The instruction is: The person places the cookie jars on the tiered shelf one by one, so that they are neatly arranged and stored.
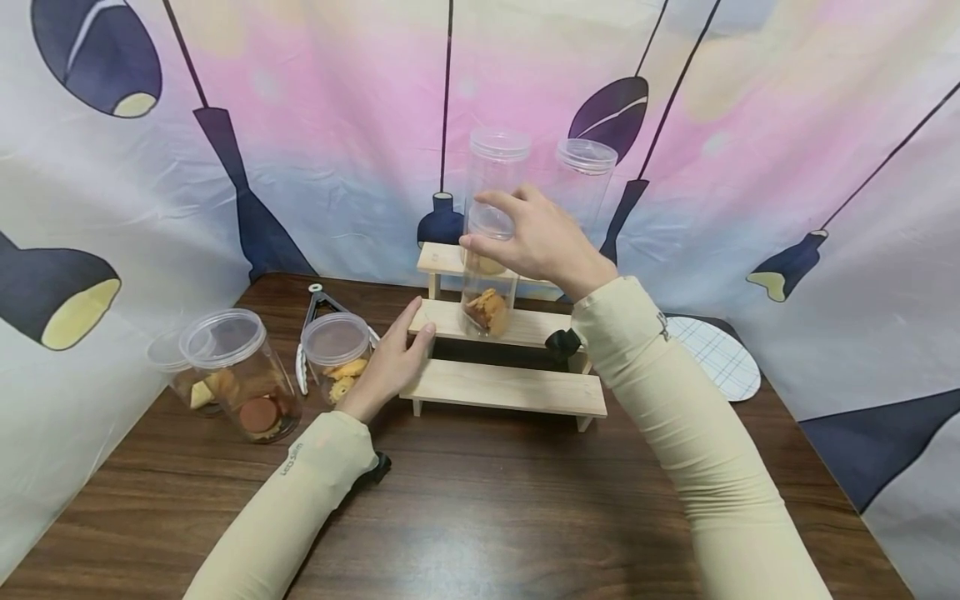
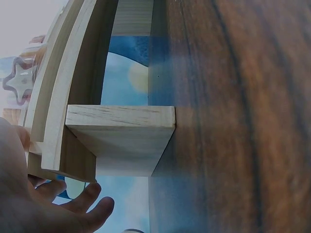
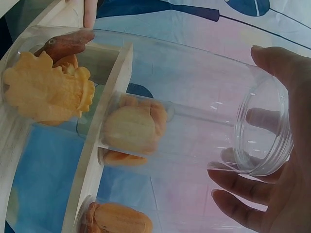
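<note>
Clear jar [image 1: 489,279] of flower-edged biscuits [image 3: 48,90]: directly below the right grip [image 1: 542,242], roughly upright, base at the middle tier [image 1: 536,327] of a wooden stand [image 1: 498,387]. Cannot tell whether the tier takes its full weight.

Right grip: thumb and fingers curled round the jar's top, at the lid [image 1: 491,222]. Left grip [image 1: 390,362]: lower and to the left, fingers loosely extended, touching the left end of the middle tier.

Handling (judged): light, thin-walled plastic, stiff but likely slippery; biscuits loose and crumbly, so avoid knocks. Best hold is the wall just under the lid; a lid-only hold risks unscrewing it.

Surroundings: a tall rear jar [image 1: 500,158] stands close behind the right grip, a second rear jar [image 1: 588,187] behind and to its right; both crowd the fingers and could be tipped. Left of the left grip on the desk [image 1: 487,508]: a short jar [image 1: 337,348] just beside, tongs [image 1: 302,367], then a wide jar [image 1: 240,367] partly hiding a far-left jar [image 1: 167,357]. Right of the right grip, partly behind the sleeve [image 1: 675,417]: a gridded white oval [image 1: 716,358].
</note>
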The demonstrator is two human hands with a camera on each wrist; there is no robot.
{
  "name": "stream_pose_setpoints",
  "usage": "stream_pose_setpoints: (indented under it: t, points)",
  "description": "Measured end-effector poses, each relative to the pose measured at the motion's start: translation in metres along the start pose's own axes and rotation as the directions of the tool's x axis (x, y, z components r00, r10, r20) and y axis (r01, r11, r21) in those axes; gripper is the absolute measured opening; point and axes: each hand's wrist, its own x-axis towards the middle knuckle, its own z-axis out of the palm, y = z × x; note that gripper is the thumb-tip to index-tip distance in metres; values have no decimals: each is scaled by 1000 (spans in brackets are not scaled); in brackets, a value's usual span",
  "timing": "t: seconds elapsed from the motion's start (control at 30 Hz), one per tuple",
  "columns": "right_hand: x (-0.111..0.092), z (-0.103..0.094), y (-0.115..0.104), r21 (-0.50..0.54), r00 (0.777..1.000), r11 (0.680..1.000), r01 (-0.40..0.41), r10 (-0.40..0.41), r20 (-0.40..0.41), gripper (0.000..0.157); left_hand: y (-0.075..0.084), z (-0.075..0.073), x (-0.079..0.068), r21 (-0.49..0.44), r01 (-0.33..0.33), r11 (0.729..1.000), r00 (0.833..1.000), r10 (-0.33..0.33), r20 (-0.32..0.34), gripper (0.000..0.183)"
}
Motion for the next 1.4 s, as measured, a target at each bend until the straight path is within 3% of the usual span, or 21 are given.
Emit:
stream_pose_setpoints:
  t: [0.9, 1.17, 1.4]
  points:
    - [-5, -5, 5, 5, 1000, 1000, -18, 18, 9, 87, -2, 0, 1, -2, -5, 1000, 1000, 5, -5, 66]
    - [-35, -17, 26, 43, 997, 999, 7, -4, -75, 85, -3, 1, 0, -3, 3, 1000, 1000, -3, -10, 66]
    - [-77, -25, 55, 112, 986, 991, -76, 92, -140, 76, -3, 1, 2, 4, 12, 1000, 1000, -12, 1, 66]
